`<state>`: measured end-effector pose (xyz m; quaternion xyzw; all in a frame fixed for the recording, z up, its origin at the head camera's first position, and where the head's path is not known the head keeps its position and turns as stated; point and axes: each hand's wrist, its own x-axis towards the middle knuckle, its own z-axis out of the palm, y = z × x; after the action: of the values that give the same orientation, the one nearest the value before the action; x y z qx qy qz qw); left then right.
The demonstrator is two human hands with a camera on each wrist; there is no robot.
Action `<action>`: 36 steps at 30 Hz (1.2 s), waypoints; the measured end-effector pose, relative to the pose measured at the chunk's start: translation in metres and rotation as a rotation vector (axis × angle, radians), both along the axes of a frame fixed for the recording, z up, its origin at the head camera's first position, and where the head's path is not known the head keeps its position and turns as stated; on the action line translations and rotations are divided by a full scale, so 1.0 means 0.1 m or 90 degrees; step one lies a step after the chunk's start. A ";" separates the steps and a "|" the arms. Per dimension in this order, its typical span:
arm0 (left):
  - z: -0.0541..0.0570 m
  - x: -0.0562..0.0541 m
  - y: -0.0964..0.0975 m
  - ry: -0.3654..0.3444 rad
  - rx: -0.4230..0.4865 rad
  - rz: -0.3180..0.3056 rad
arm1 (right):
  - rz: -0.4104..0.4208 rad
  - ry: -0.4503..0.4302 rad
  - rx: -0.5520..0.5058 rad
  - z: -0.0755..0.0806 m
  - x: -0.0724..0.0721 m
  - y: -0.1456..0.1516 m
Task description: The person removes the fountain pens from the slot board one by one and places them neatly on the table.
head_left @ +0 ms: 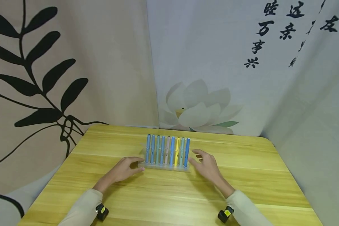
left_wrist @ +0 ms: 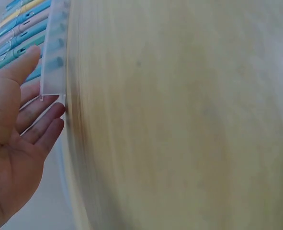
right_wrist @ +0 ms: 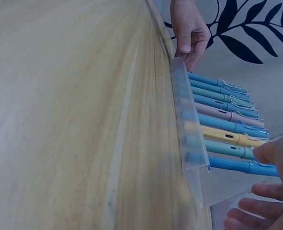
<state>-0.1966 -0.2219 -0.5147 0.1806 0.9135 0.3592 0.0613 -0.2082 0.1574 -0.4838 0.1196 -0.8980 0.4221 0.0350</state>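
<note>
A clear pen stand (head_left: pixel 164 167) sits on the table, holding a row of upright pens (head_left: pixel 172 150) in blue, green, pink and yellow. At the stand's left end is my left hand (head_left: pixel 127 169), fingers loosely bent and thumb apart. In the left wrist view its fingertips (left_wrist: pixel 59 110) lie right at the corner of the stand's base (left_wrist: pixel 55 81). Beside the opposite end, my right hand (head_left: pixel 206 165) has its thumb and fingers spread. The right wrist view shows that thumb (right_wrist: pixel 266 152) close to the end blue pen (right_wrist: pixel 227 164), with the other fingers below.
The yellow wood-grain table (head_left: pixel 164 201) ends at a back edge just behind the stand. Beyond it hang pale curtains with a dark leaf print (head_left: pixel 42 81), a lotus (head_left: pixel 200 106) and black characters. Both wrists carry small black cameras.
</note>
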 end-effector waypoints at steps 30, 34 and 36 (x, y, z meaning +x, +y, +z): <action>-0.08 -0.07 -0.02 0.046 0.040 -0.036 | -0.028 0.004 -0.074 -0.18 -0.16 -0.16; -0.08 -0.08 -0.03 0.044 0.041 -0.034 | -0.025 0.005 -0.075 -0.17 -0.16 -0.17; -0.08 -0.08 -0.03 0.045 0.043 -0.034 | -0.023 0.009 -0.075 -0.18 -0.17 -0.17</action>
<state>-0.2049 -0.2246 -0.5232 0.2193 0.8974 0.3816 0.0324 -0.2248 0.1404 -0.5014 0.1040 -0.8732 0.4728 0.0559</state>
